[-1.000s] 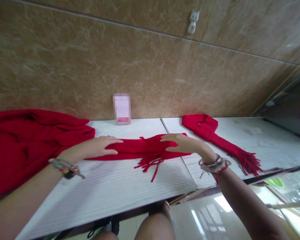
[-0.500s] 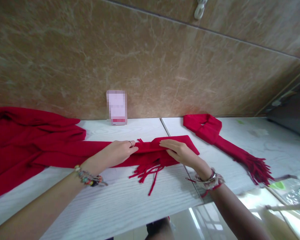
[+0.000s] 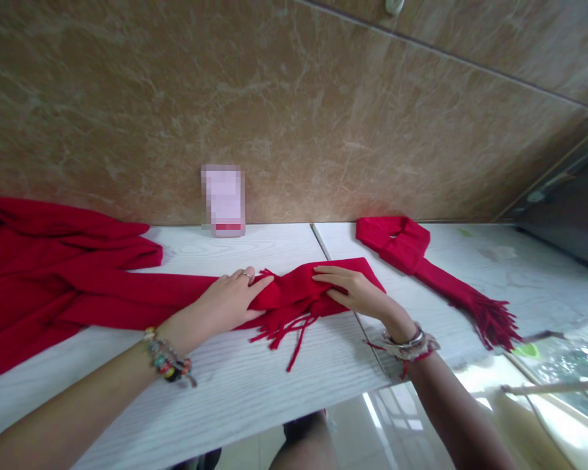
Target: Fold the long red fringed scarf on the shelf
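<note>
A long red scarf with a fringe lies across the white table, folded back on itself in the middle. My left hand rests flat on it just left of the fold, fingers stretched out. My right hand presses flat on the folded part to the right, fingers together and extended. Fringe strands hang out toward the front edge between the two hands.
A pile of red cloth covers the table's left end. A second red scarf, tied in a loop, lies at the right rear. A small pink card leans on the marble wall. A seam splits the two tabletops.
My left hand slid right along the scarf toward the fold and my right hand stayed pressed on it. The view shifted slightly.
</note>
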`<state>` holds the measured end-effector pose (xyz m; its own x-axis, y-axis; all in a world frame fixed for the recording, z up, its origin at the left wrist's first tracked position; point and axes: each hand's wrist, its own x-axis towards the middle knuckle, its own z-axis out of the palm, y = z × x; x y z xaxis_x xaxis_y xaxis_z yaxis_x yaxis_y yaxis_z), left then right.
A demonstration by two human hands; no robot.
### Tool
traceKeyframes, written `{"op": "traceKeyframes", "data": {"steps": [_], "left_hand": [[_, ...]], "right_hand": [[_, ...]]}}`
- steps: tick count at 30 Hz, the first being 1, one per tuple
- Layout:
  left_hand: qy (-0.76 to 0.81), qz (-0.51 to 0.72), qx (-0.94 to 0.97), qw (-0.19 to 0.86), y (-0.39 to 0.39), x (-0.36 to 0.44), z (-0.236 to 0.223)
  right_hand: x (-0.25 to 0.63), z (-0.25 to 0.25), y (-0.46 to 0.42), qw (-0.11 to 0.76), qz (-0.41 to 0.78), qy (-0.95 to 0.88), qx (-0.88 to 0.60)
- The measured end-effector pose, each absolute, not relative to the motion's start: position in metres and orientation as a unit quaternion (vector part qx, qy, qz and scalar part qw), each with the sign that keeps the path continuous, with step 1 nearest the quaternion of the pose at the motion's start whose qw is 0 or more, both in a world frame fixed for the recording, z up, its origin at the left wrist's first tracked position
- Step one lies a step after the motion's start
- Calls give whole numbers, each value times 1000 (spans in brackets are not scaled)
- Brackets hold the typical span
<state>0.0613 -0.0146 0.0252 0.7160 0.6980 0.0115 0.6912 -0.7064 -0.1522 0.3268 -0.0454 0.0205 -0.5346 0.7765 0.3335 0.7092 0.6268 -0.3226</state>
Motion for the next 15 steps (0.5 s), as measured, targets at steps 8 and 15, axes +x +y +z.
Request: {"op": "traceKeyframes", "data": {"steps": [8, 15], "left_hand": [[-505, 62, -848, 150, -11, 56, 39], [-573, 34, -798, 181, -35, 58, 71]], "right_hand": [[332, 17, -40, 242, 124, -867, -418], [331, 20, -41, 310, 126, -849, -410]]}}
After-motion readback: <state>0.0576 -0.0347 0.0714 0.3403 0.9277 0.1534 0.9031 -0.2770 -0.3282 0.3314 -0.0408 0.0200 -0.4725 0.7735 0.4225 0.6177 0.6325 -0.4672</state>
